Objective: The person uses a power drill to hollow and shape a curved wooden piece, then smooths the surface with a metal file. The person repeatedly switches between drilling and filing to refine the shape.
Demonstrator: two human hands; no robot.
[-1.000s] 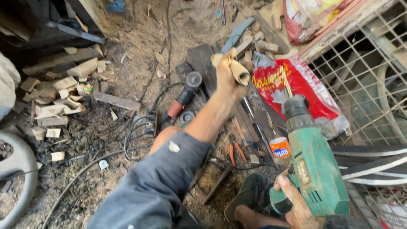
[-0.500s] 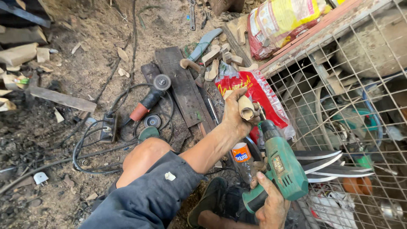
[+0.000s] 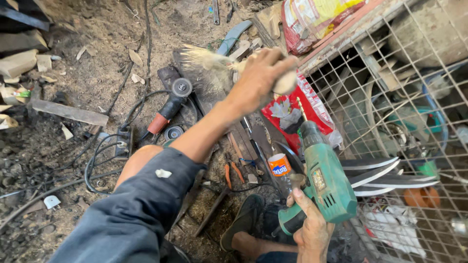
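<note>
Gripping the green drill (image 3: 324, 187) upright in my right hand (image 3: 309, 229), fingers clamped on its handle, my left hand (image 3: 261, 78) closes around a pale wooden piece (image 3: 285, 83) raised above the bit; next comes careful alignment.

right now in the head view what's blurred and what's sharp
Head view: the left hand and the pale wood piece it holds are motion-smeared; the green drill in the right hand is sharp, as are the grinder and wire mesh. Soft, even daylight, no glare.
</note>
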